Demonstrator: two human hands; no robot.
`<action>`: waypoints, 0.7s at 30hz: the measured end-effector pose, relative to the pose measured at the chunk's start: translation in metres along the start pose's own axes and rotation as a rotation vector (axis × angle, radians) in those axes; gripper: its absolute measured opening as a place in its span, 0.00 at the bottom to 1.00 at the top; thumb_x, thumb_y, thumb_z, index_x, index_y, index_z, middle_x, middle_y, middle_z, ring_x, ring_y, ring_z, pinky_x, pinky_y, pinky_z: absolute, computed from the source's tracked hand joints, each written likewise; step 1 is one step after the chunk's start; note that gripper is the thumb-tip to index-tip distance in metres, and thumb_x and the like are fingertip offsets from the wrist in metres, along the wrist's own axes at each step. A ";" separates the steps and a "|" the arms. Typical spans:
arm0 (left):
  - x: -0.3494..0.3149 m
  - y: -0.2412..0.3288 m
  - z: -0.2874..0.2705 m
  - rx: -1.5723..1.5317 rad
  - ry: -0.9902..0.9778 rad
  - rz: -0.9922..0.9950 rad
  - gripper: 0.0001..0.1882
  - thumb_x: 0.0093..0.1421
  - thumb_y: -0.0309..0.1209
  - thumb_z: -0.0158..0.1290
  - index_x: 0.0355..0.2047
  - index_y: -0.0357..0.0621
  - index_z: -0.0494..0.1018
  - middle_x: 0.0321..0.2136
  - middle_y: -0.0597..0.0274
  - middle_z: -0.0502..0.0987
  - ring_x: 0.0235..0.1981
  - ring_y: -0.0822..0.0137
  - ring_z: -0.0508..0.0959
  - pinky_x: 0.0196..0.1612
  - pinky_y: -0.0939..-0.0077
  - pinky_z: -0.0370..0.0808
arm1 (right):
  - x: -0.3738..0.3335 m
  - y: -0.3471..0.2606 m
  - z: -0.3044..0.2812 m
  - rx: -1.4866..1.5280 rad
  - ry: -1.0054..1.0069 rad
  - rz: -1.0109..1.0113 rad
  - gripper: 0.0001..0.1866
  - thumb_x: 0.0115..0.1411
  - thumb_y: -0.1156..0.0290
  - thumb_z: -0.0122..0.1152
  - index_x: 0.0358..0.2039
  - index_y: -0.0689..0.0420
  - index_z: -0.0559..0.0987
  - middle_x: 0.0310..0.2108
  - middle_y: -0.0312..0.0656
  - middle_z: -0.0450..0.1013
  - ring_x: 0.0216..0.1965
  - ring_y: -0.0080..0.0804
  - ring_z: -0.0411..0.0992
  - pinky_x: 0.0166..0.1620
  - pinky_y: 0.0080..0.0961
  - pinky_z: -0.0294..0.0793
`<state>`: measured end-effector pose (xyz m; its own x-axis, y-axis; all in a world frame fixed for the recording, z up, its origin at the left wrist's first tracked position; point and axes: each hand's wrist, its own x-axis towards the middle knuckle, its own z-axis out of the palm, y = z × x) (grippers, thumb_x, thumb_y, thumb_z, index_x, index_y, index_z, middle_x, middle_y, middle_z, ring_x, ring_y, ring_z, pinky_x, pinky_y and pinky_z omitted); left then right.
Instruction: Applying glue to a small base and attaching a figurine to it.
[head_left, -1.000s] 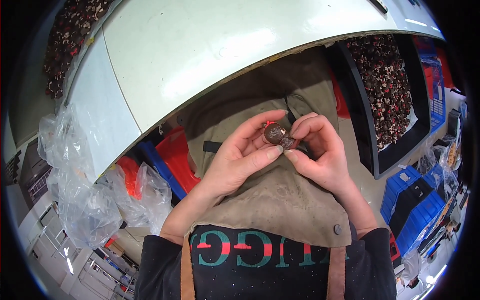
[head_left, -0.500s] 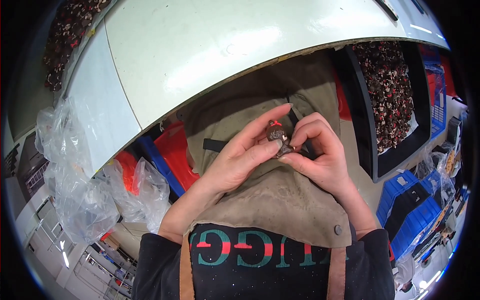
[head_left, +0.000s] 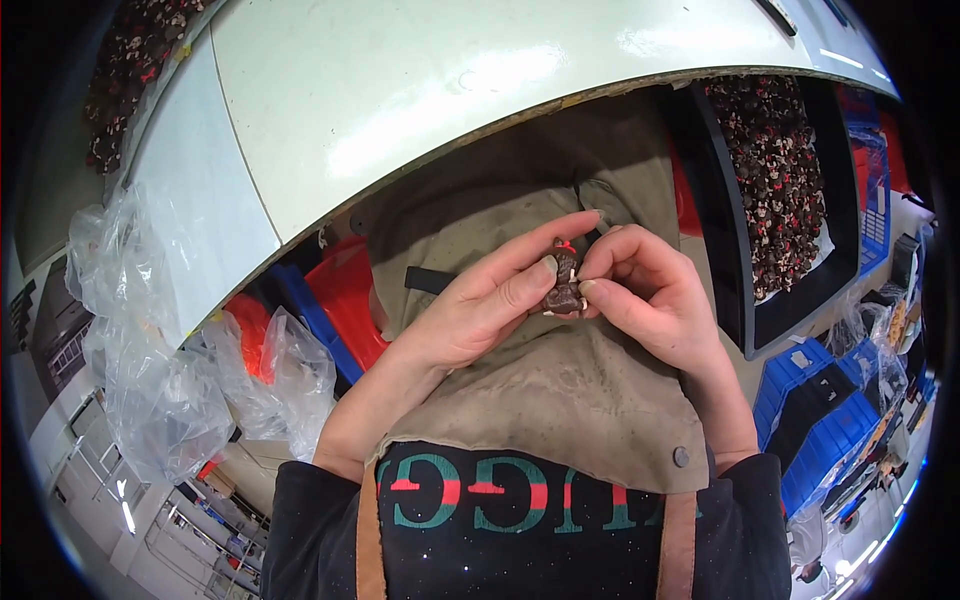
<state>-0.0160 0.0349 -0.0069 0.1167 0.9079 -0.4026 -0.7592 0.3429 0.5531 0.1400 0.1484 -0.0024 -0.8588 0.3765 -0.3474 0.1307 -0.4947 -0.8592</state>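
A small dark brown figurine (head_left: 564,298) with a red top and pale spots is held above my apron-covered lap. My left hand (head_left: 505,285) grips it from the left, the thumb pressed on its upper part and the fingers behind it. At its right side, my right hand (head_left: 650,295) pinches thumb and forefinger together against the figurine's edge. Whether anything small sits in that pinch is too fine to make out. The brown apron (head_left: 540,390) spreads beneath both hands.
A white table (head_left: 400,90) curves across the front. On the right stands a black crate (head_left: 738,240) full of similar small brown pieces (head_left: 775,180); another heap (head_left: 130,80) lies far left. Clear plastic bags (head_left: 150,370) hang on the left. Blue crates (head_left: 815,420) stand lower right.
The figurine has turned in my left hand, whose thumb has moved up on it. My right thumb and forefinger have come together at its right side.
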 end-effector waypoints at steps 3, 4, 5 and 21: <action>0.000 -0.002 0.000 0.000 -0.002 -0.002 0.34 0.62 0.44 0.46 0.60 0.35 0.51 0.47 0.60 0.68 0.50 0.69 0.68 0.52 0.74 0.64 | 0.000 -0.002 -0.001 0.010 -0.011 0.019 0.05 0.56 0.80 0.54 0.34 0.63 0.69 0.30 0.36 0.68 0.31 0.20 0.69 0.35 0.16 0.70; 0.000 -0.002 -0.001 0.019 -0.011 -0.004 0.34 0.62 0.44 0.46 0.60 0.35 0.51 0.48 0.59 0.67 0.50 0.68 0.68 0.51 0.74 0.65 | 0.000 -0.004 -0.002 0.011 -0.013 0.018 0.05 0.56 0.80 0.54 0.34 0.63 0.69 0.30 0.36 0.68 0.31 0.20 0.69 0.35 0.16 0.70; 0.001 -0.003 -0.003 0.038 -0.019 -0.006 0.34 0.62 0.44 0.46 0.60 0.35 0.51 0.49 0.58 0.67 0.51 0.68 0.68 0.51 0.74 0.65 | 0.000 -0.005 -0.002 0.005 -0.029 0.035 0.06 0.56 0.80 0.54 0.34 0.63 0.69 0.30 0.36 0.68 0.31 0.20 0.69 0.35 0.16 0.70; 0.001 -0.008 -0.003 0.006 -0.031 0.052 0.24 0.66 0.39 0.39 0.59 0.42 0.55 0.43 0.62 0.68 0.44 0.73 0.69 0.47 0.78 0.67 | -0.004 0.004 0.004 -0.318 -0.007 -0.209 0.14 0.47 0.81 0.64 0.32 0.60 0.68 0.34 0.39 0.63 0.37 0.26 0.66 0.42 0.21 0.67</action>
<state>-0.0119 0.0328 -0.0140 0.0971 0.9317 -0.3501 -0.7607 0.2963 0.5775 0.1426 0.1421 -0.0026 -0.8865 0.4375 -0.1510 0.0991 -0.1393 -0.9853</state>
